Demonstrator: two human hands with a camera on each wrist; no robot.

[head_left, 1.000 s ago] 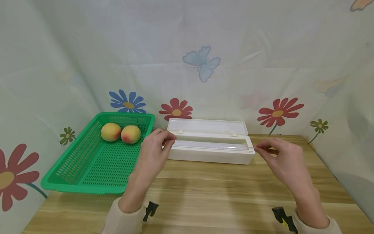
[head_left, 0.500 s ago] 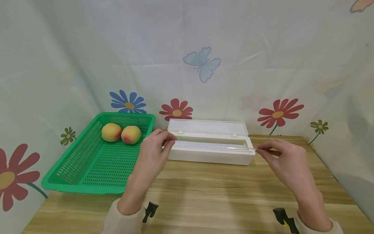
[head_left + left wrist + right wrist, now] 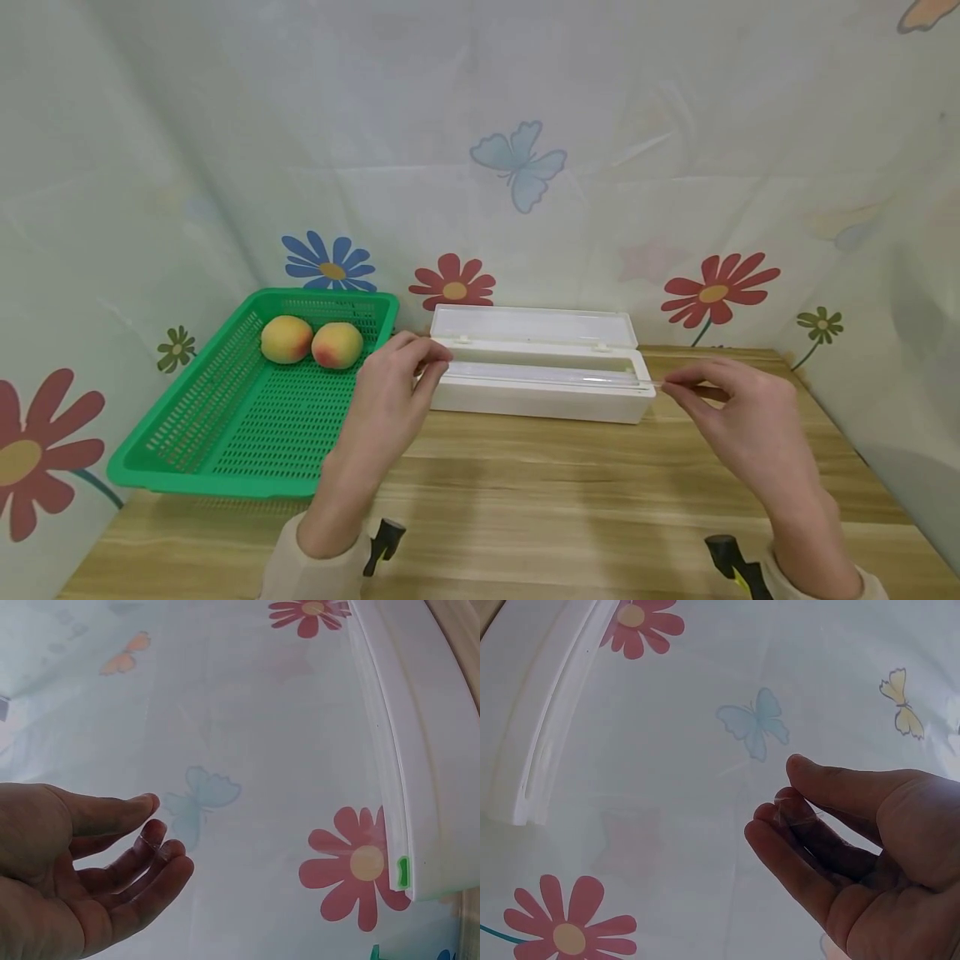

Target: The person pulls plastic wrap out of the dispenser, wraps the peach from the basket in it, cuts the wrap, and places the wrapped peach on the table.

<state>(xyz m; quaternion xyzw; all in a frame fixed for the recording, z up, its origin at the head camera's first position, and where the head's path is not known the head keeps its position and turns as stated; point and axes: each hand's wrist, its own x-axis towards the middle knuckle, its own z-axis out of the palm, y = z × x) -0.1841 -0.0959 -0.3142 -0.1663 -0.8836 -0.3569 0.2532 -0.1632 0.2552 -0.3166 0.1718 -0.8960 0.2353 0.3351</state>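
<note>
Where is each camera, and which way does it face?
Head: worn on the head, facing forward and down at the white box and green basket; left hand and right hand show.
Left wrist: on that wrist, facing the printed sheet; left hand shows.
Right wrist: likewise facing the printed sheet; right hand shows.
Wrist views share the white box.
</note>
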